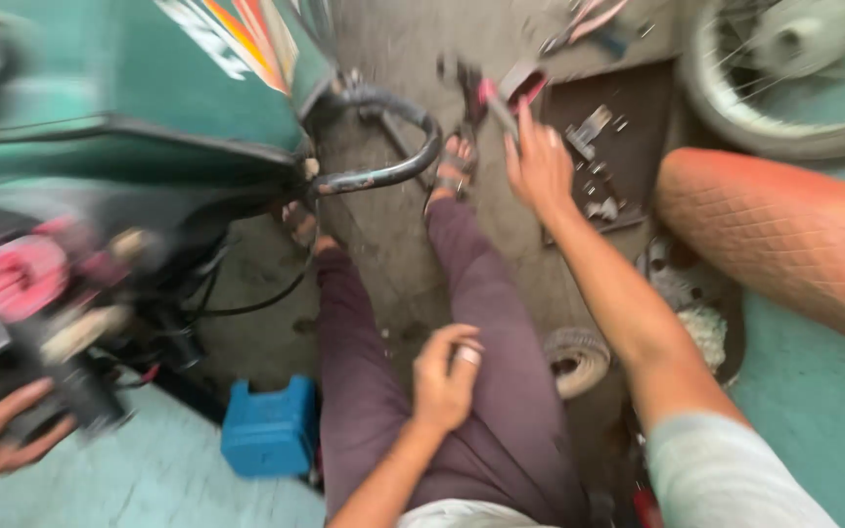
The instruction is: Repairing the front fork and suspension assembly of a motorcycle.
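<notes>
Left of the tray [579, 210], my left hand [445, 376] rests half-curled and empty on my thigh. My right hand [538, 166] reaches out, grip clamped on a red-handled tool [497, 103] just beside the tray; I judge I'm picking up tools.

My right hand [538, 166] stretches forward, fingers extended; my left hand [445, 376] rests on my thigh, loosely curled.

Concrete floor [383, 235], blue box [268, 427], dark tray [628, 98]
</notes>
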